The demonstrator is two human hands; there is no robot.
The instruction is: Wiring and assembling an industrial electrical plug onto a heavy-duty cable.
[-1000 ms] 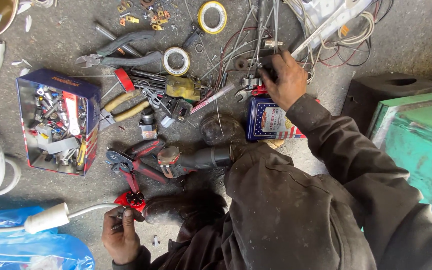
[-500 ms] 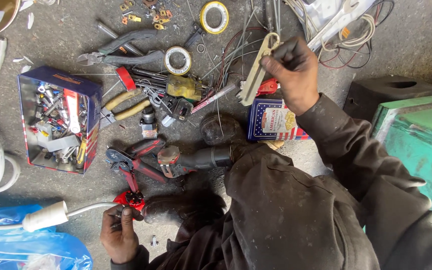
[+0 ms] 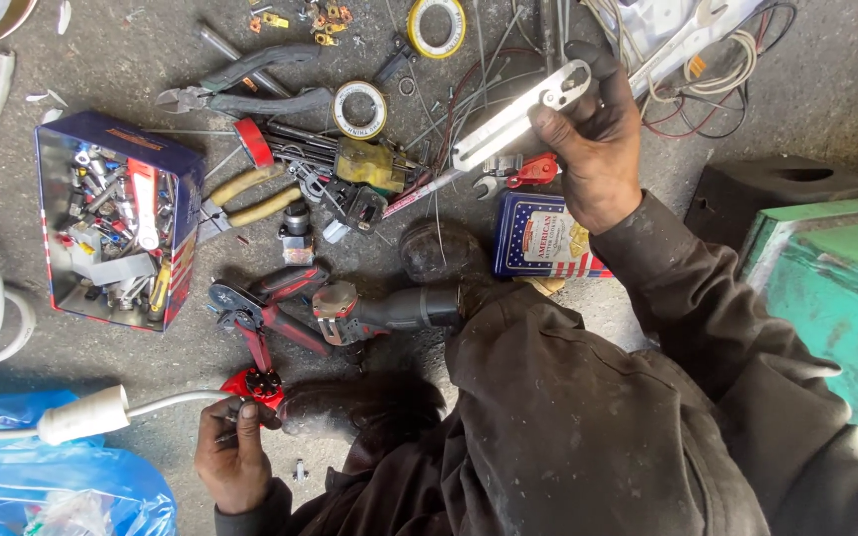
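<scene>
While the red connector point(image 3: 253, 385) stayed pinched in my left hand point(image 3: 235, 457), white cable point(image 3: 176, 402) trailing off it, my right hand point(image 3: 593, 149) had lifted a pale flat metal tool point(image 3: 513, 119) clear of the floor clutter. Half a second earlier it hung lower, nearer the patterned tin point(image 3: 538, 238). Fingers of both hands closed, each gripping its item. Red crimping pliers point(image 3: 260, 313) lay untouched.

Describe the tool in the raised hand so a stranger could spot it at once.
Start at the blue tin lying on the ground. Just above it the right hand holds a flat pale metal tool aslant. Unlike the red and yellow handled pliers nearby, it is bare and whitish.
</scene>
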